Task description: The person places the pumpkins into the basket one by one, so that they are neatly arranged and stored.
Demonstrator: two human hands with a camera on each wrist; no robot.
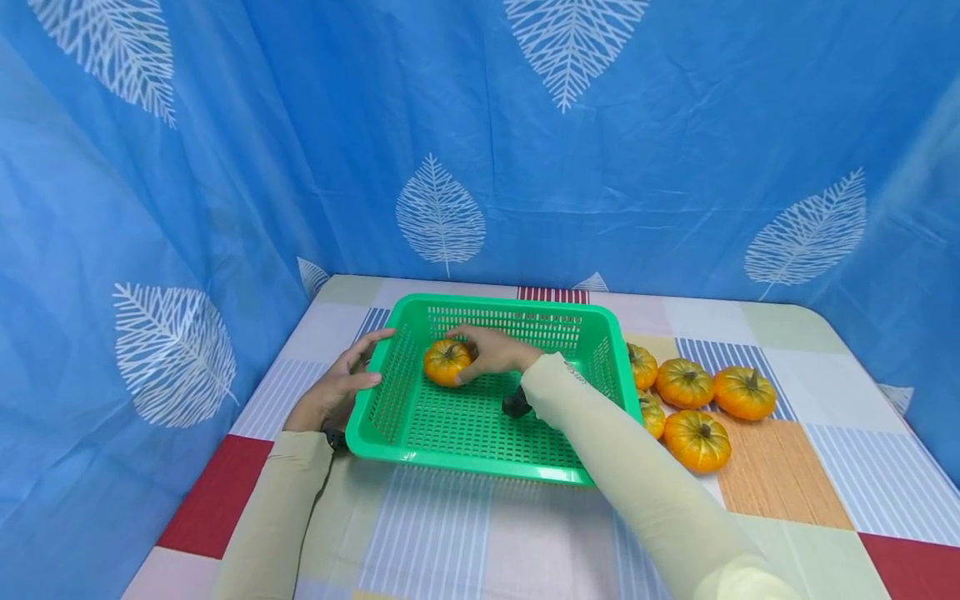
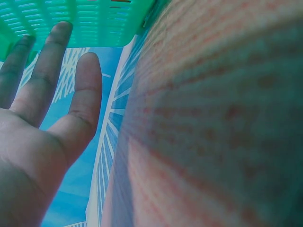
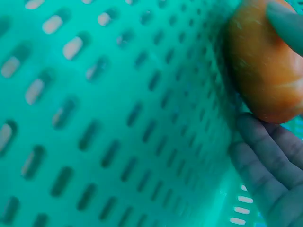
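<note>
From where I stand, taking the middle of the green basket (image 1: 480, 467) as the centre of a dial with twelve at its far side, the person leans in with both arms. The right hand (image 1: 495, 350) grasps a small orange pumpkin (image 1: 446, 362) inside the basket, toward ten o'clock, thumb on one side and fingers on the other, the stalk upward; whether the pumpkin rests on the basket's floor or hangs just above it, I cannot tell. The left hand (image 1: 337, 389) is at nine o'clock, grasping nothing, its fingers extended and thumb apart, fingertips against the basket's side near the rim. Outside the basket, around three o'clock, five more pumpkins (image 1: 685, 383) sit bunched together, the two nearest partly hidden by the rim. The right sleeve (image 1: 637, 467), pale cream, crosses the rim at about four o'clock, and a black device (image 1: 516, 405) shows at that wrist. The basket stands on a surface (image 1: 540, 533) spread with a patchwork cloth of stripes, red and pastel squares. Beyond it, at twelve, a blue curtain (image 1: 637, 183) printed with white leaves hangs in folds.
</note>
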